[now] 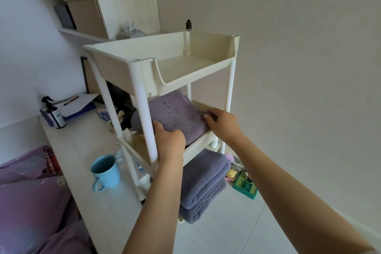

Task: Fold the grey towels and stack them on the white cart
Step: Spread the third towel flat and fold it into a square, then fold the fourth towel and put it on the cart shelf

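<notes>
A: What's about?
B: White cart (165,62), three tiers; desk (86,150) beside it with one blue mug (106,172).
A: Towels?
B: One folded towel (175,113) on the middle tier, its corner post in front; two stacked towels (203,183) below.
A: Hands?
B: Left hand (170,142) and right hand (223,122), fingers curled, grip the middle towel's near edge.

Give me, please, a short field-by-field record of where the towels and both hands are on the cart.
cart: white cart, three tiers
top tier: no towel visible
middle tier: folded grey towel
bottom tier: stack of folded towels
left hand: on the middle towel's near edge, beside the front post
right hand: on the middle towel's right corner
nearby: blue mug on the table
</notes>
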Demonstrator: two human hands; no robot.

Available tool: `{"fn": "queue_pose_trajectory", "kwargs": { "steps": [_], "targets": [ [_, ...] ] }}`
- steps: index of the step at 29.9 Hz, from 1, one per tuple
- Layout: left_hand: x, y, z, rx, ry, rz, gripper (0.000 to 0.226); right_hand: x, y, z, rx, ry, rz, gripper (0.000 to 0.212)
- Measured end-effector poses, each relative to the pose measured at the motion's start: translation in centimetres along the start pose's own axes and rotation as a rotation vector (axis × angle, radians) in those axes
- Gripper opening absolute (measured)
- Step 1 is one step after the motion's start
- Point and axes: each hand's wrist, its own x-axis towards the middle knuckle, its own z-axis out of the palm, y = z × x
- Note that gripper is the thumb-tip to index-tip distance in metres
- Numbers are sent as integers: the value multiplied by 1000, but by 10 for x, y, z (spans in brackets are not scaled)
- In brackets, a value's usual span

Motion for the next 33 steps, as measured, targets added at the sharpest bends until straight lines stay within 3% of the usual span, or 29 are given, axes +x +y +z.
{"fn": "queue_pose_trajectory", "kwargs": {
  "steps": [3,7,10,13,14,18,21,28,29,33],
  "targets": [
    [2,-5,-2,42,36,41,62,-14,0,-5,141,79,0,33],
    [-11,-9,4,261,23,276,55,-37,5,-11,244,195,-7,30],
    [-44,-9,10,138,-65,466,46,-64,11,-24,285,258,-1,25],
    [-81,-14,13,-25,-285,556,37,-105,23,-41,330,348,32,21],
    [-103,-17,20,-42,-407,522,35,-131,35,-51,321,410,72,20],
    [-146,-33,47,-111,-651,442,31,-192,63,-72,370,483,234,17],
    [-209,-60,74,-35,-920,390,36,-272,102,-100,334,631,404,15],
    [-323,-118,104,134,-1317,219,25,-417,155,-141,328,810,705,13],
    [-376,-133,110,201,-1433,162,24,-474,171,-158,304,881,798,13],
    [-427,-167,122,301,-1559,125,22,-541,193,-167,280,932,935,12]
  ]
}}
